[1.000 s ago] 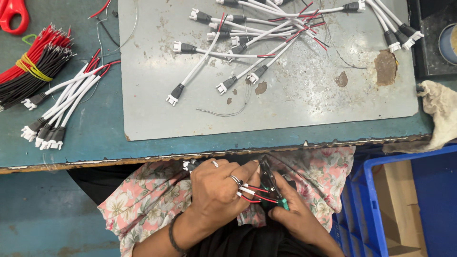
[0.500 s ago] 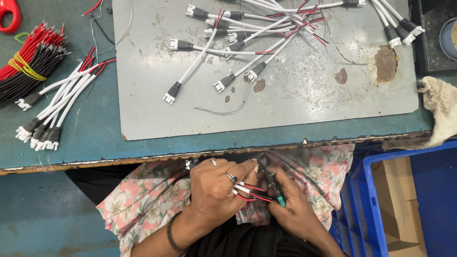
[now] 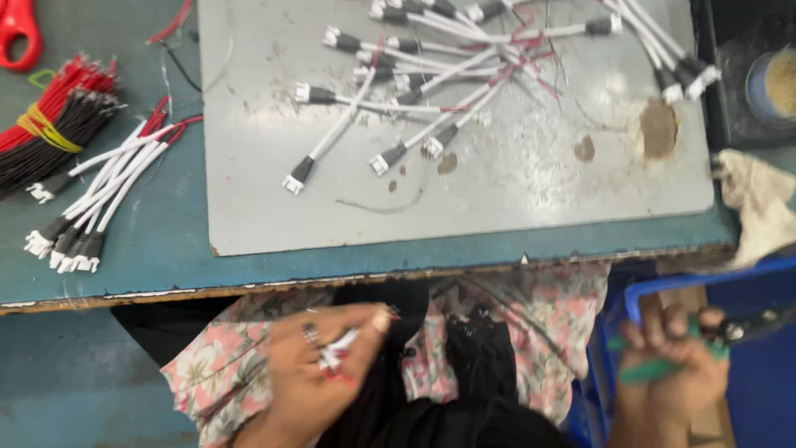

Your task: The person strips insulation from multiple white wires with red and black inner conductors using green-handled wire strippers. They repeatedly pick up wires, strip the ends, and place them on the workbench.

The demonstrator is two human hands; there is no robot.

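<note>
Head view: left hand [image 3: 319,373] pinches a white cable piece [image 3: 336,358] between curled fingers, over the lap; right hand [image 3: 672,365], well apart, fist closed round green-handled pliers [image 3: 705,344] beside the blue crate [image 3: 746,290]

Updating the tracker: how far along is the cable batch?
Done-looking: sleeved leads with connectors piled on the grey plate, more beside it. In hand: left hand holds one lead; right hand grips a green-handled tool. Left: tied red-black wire bundle.

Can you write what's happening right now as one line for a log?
left hand: holds white cable | right hand: grips green-handled tool by blue bin | plate: loose cables
</note>
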